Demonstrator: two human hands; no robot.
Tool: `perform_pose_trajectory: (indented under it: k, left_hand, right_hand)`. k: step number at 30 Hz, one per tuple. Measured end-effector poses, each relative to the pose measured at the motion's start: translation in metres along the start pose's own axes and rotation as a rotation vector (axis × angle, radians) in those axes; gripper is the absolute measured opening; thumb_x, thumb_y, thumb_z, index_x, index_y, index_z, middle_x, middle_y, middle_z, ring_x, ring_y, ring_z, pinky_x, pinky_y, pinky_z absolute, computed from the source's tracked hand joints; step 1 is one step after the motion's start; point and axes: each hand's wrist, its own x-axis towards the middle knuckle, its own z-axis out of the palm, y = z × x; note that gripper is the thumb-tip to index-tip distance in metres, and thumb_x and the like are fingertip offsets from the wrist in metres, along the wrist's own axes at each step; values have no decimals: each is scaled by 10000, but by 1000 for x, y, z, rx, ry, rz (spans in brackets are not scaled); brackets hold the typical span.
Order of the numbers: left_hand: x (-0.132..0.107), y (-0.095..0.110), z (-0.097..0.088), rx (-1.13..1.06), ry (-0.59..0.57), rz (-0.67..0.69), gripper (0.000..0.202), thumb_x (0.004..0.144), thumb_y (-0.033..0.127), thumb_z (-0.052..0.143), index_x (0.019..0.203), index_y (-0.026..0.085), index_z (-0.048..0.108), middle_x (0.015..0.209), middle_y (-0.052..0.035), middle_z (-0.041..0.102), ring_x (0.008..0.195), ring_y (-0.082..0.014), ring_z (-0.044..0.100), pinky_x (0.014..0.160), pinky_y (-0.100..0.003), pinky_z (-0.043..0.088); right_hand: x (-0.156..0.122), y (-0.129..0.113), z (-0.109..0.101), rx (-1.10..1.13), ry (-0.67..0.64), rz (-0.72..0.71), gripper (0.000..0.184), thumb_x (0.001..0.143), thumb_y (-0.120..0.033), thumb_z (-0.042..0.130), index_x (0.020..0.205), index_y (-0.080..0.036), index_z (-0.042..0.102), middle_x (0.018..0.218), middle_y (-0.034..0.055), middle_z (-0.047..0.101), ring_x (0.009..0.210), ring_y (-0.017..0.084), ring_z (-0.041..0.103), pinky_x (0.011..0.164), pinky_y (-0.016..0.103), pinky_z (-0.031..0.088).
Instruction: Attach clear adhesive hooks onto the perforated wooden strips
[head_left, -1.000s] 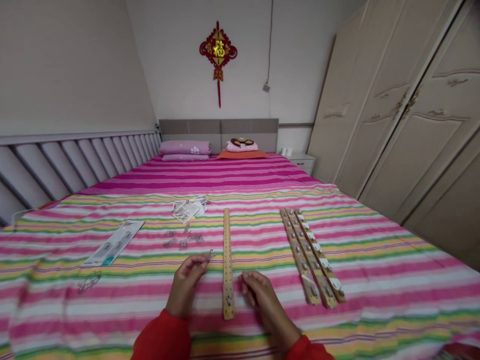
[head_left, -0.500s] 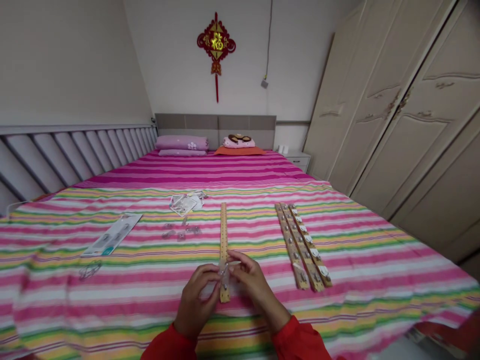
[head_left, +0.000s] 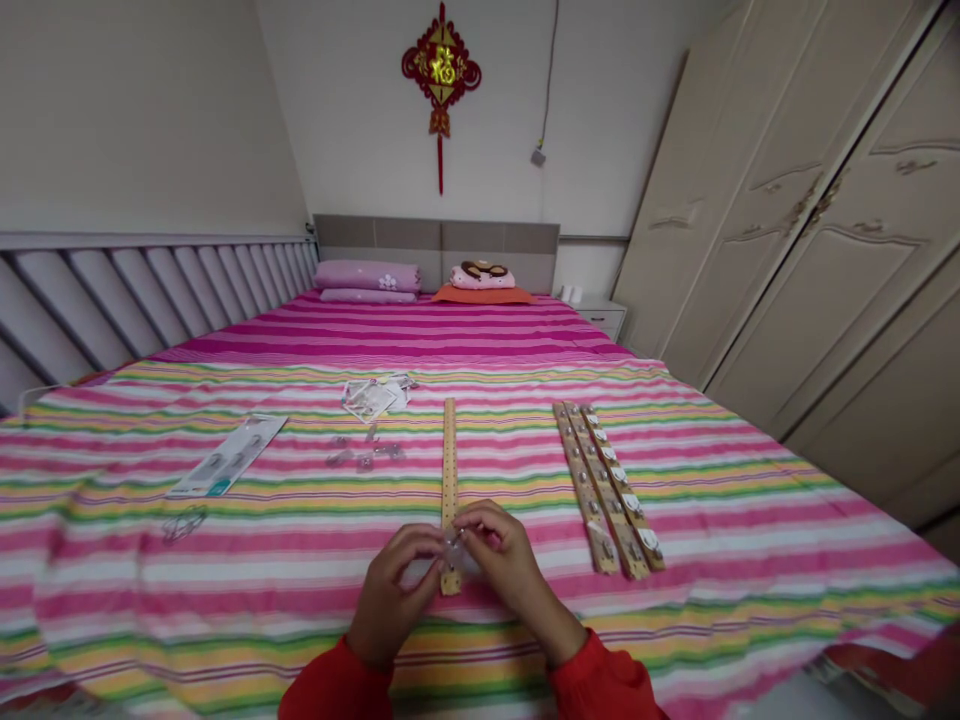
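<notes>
Head view shows us a small clear piece by the near end of the wooden strip, which lies on the bed; we can't tell if the two touch. We think the piece is light, thin and a bit slippery, so its edges look best to pinch. Our left hand and right hand both pinch it with their tips. They face each other, and our red sleeves reach up from below.
</notes>
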Motion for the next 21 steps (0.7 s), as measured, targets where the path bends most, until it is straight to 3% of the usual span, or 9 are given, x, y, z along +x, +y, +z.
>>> perform_pose_trajectory:
  k: [3, 8, 12, 15, 18, 21]
  left_hand:
    - [-3, 4, 2, 182, 33, 111, 189, 770, 70, 592, 887, 213, 634, 916, -51, 650, 903, -157, 630, 784, -277, 533]
    - [-6, 5, 6, 298, 114, 152, 200, 781, 59, 580, 906, 213, 606, 947, -54, 633, 930, -148, 616, 794, -267, 528]
    - [-5, 6, 5, 305, 145, 179, 213, 785, 43, 561, 915, 207, 603, 951, -58, 637, 942, -154, 616, 802, -280, 531]
    - [-5, 8, 4, 294, 155, 181, 204, 785, 45, 560, 904, 206, 603, 942, -53, 647, 923, -152, 626, 790, -276, 536]
    - [-6, 9, 5, 294, 171, 179, 197, 784, 49, 562, 894, 206, 609, 933, -50, 655, 914, -151, 633, 784, -273, 539]
    - [-8, 10, 5, 293, 181, 184, 209, 779, 46, 566, 902, 208, 617, 942, -53, 660, 922, -154, 635, 791, -277, 539]
  right_hand:
    - [-2, -12, 1, -51, -39, -131, 245, 756, -64, 521, 812, -221, 701, 837, 44, 653, 847, 180, 610, 754, 300, 476]
    - [-11, -29, 5, 26, -135, -153, 364, 729, -13, 467, 923, -230, 685, 888, 44, 663, 878, 179, 620, 788, 309, 493]
    - [-14, -32, 1, 75, -24, -80, 389, 698, -19, 457, 945, -222, 678, 925, 47, 652, 877, 178, 622, 771, 295, 501]
    - [-13, -27, -2, 31, 90, -9, 308, 699, -59, 498, 886, -213, 688, 863, 38, 650, 809, 175, 618, 720, 278, 500]
    - [-12, -20, -2, -7, 172, 89, 174, 732, -163, 576, 849, -204, 699, 844, 44, 653, 781, 184, 611, 692, 280, 496]
    - [-12, -14, -1, 25, 175, 191, 140, 748, -281, 624, 822, -196, 708, 793, 42, 653, 726, 185, 605, 648, 280, 487]
